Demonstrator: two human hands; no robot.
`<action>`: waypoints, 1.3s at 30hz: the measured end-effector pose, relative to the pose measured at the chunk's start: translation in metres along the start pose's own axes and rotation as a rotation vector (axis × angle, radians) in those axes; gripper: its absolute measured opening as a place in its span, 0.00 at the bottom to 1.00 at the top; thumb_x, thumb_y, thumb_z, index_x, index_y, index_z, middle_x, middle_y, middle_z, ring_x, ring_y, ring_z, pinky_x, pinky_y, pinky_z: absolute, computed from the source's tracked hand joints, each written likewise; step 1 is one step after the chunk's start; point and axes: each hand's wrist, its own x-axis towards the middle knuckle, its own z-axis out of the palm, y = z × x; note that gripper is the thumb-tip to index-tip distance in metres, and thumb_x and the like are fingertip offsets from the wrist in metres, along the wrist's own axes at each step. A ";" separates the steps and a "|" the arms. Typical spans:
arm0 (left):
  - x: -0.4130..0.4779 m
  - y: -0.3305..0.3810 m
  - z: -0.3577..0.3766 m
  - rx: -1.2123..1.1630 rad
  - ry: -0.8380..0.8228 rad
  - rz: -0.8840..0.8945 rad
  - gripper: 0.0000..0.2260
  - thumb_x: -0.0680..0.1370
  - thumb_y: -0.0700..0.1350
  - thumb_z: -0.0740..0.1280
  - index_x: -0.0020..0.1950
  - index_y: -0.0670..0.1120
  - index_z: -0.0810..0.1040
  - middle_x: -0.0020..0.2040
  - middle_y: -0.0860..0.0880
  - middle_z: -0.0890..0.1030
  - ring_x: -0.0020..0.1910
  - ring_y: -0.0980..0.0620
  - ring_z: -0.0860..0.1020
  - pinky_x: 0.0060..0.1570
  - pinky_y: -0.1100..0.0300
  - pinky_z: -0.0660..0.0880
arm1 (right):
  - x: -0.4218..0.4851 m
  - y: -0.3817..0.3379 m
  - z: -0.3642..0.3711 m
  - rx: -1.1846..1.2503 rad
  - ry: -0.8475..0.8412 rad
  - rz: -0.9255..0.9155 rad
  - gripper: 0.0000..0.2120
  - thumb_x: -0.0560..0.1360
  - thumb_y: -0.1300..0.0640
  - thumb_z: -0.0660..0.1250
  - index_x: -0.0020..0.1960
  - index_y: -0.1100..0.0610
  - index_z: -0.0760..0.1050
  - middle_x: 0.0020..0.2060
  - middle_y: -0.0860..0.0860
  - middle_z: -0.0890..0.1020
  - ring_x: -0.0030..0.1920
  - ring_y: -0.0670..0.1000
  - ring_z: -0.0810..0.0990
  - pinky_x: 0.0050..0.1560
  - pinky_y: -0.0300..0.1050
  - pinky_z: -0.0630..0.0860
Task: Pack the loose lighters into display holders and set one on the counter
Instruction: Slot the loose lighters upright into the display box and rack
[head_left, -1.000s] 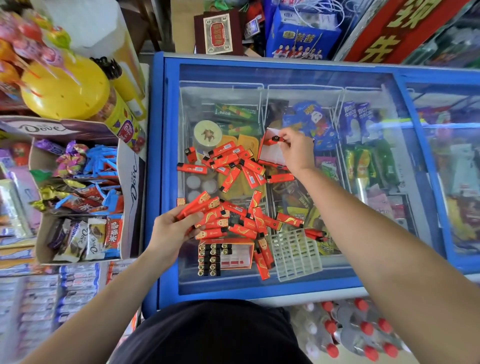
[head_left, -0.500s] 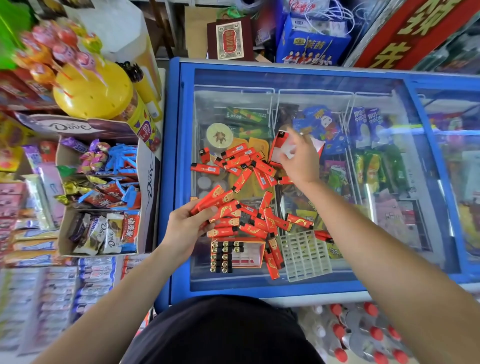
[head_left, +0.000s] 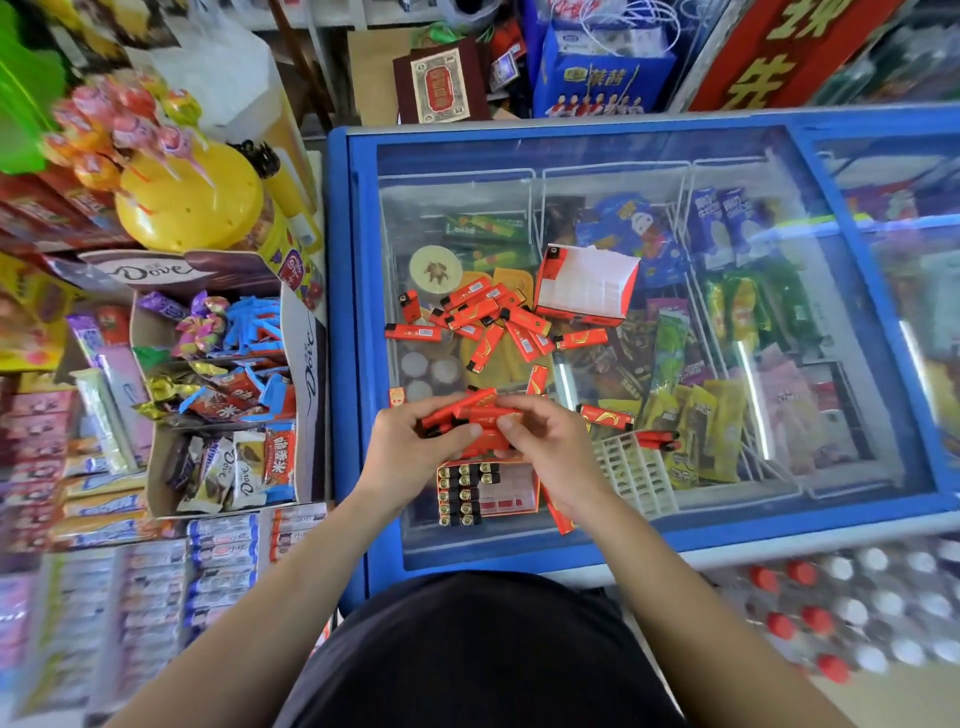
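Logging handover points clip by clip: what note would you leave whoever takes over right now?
Both the left hand and the right hand grip one bundle of lighters just above the display holder.
It is partly filled, on the freezer lid; loose lighters, a white grid insert and an open box lie there too.
Done: a few rows slotted.
Left: pack the rest, set one holder on the counter.

Bright light glares off the freezer glass (head_left: 753, 156), while the edges blur and bend.
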 end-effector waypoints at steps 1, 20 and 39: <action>-0.001 -0.001 0.001 0.010 0.004 0.005 0.14 0.72 0.39 0.79 0.56 0.52 0.86 0.42 0.51 0.87 0.41 0.52 0.85 0.46 0.56 0.82 | -0.003 0.000 -0.001 0.053 0.015 0.014 0.11 0.78 0.65 0.69 0.59 0.56 0.81 0.52 0.55 0.85 0.52 0.56 0.86 0.49 0.53 0.85; -0.015 -0.003 0.036 0.197 -0.132 0.017 0.17 0.70 0.41 0.80 0.58 0.48 0.85 0.49 0.52 0.87 0.50 0.54 0.86 0.54 0.57 0.82 | -0.054 0.032 -0.052 -0.442 0.132 -0.105 0.11 0.74 0.60 0.74 0.57 0.53 0.81 0.46 0.42 0.81 0.46 0.41 0.79 0.50 0.39 0.76; -0.017 -0.013 0.049 0.262 -0.133 -0.027 0.17 0.70 0.42 0.81 0.58 0.48 0.85 0.47 0.51 0.88 0.47 0.53 0.87 0.49 0.62 0.81 | -0.072 0.085 -0.153 0.040 0.664 0.114 0.02 0.77 0.59 0.73 0.49 0.55 0.82 0.42 0.52 0.84 0.40 0.48 0.81 0.43 0.41 0.80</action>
